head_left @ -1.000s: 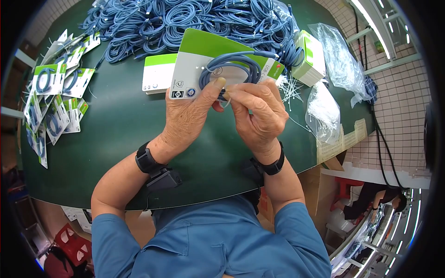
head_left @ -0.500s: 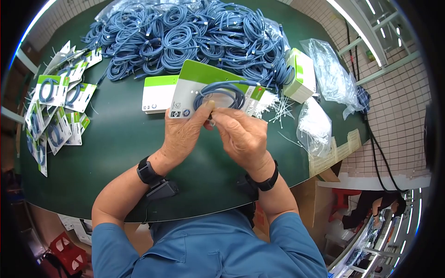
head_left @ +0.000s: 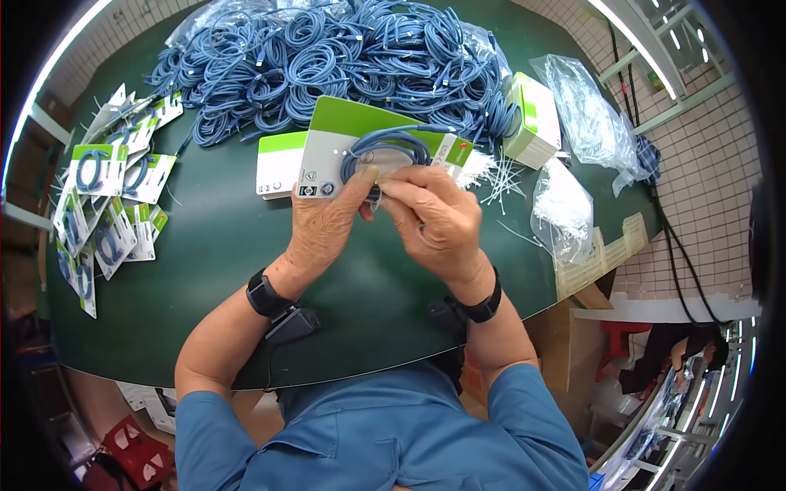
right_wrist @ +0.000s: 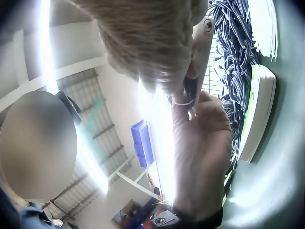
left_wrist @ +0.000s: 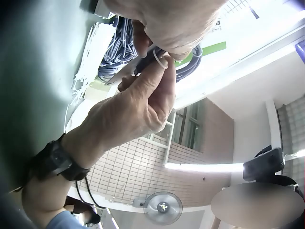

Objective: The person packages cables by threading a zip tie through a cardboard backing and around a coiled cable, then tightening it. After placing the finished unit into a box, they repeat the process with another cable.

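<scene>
Upright above the table, my left hand [head_left: 323,219] holds a green-and-white product card [head_left: 323,143], its thumb pressing over the front. A coiled blue cable [head_left: 350,159] lies against the card. My right hand [head_left: 442,214] meets the left thumb at the coil's lower part, thumb and fingertips pinching a thin white cable tie [head_left: 376,204]. In the left wrist view the tie [left_wrist: 157,58] loops round a dark part of the cable, with the right hand's [left_wrist: 124,114] fingertips on it. The right wrist view shows the tie [right_wrist: 183,103] between both hands' fingers; fingers partly hide the coil.
A large heap of blue cables [head_left: 319,69] spans the back. Cards with cables attached [head_left: 98,176] are piled at left. A card stack [head_left: 277,164] lies behind my left hand, another [head_left: 532,123] at right, near loose white ties [head_left: 501,184] and plastic bags [head_left: 565,214].
Both hands, with the card and cable, have shifted slightly left and nearer the body. The view has tilted a little. The fingers still meet at the tie.
</scene>
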Available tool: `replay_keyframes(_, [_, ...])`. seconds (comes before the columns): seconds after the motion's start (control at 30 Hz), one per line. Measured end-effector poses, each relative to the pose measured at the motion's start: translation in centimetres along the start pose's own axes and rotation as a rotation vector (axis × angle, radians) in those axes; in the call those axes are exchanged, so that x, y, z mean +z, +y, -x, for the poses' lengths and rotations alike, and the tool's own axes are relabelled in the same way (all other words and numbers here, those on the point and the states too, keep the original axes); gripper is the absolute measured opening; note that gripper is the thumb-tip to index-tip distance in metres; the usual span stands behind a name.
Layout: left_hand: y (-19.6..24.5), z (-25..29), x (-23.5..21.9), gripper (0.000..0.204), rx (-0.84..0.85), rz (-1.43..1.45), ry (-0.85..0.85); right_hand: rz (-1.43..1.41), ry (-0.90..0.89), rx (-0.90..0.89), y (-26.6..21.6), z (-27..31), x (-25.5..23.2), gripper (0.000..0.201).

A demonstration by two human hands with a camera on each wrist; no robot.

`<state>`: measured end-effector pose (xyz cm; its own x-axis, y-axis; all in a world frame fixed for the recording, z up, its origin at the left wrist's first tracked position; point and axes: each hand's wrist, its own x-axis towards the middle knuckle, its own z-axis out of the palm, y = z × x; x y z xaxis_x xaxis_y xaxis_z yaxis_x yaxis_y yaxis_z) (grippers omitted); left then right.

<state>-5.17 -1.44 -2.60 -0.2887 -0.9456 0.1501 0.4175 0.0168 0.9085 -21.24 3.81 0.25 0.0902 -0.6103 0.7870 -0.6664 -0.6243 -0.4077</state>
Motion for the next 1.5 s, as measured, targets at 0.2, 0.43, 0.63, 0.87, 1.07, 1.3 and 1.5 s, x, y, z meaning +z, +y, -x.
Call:
replay_keyframes(0.2, [1.8, -0.1, 0.3, 0.020, 0.045, 0.076, -0.042, 0.036, 0.443, 0.225, 2.9, 0.0, -3.0, 0.016])
replay_keyframes(0.43, [2.7, 1.8, 1.8, 0.027, 0.018, 0.109, -0.141, -1.209, 0.136, 0.952, 8.6, 4.9, -2.6, 0.030])
replay_keyframes(0.63, [2.3, 2.1, 1.6, 0.031, 0.014, 0.041, -0.224, -1.269, -0.059, 0.937, 4.9, 7.6, -2.8, 0.051])
replay_keyframes(0.87, [2.1, 2.1, 1.8, 0.035, -0.003, 0.005, -0.234, -1.349, -0.104, 0.834, 4.0, 7.1, -3.7, 0.053])
replay_keyframes(1.07, [1.8, 1.9, 1.7, 0.034, -0.028, 0.023, -0.204, -1.368, -0.189, 0.624, 6.9, 7.7, -1.5, 0.052])
replay_keyframes(1.3, [2.3, 2.4, 2.2, 0.029, -0.035, -0.015, -0.217, -1.417, 0.023, 0.702, 3.9, 6.1, -1.3, 0.048])
replay_keyframes(1.5, [2.0, 1.8, 1.7, 0.027, -0.164, -0.088, -0.234, -0.984, -0.080, 0.659, 6.1, 3.9, 0.0, 0.022])
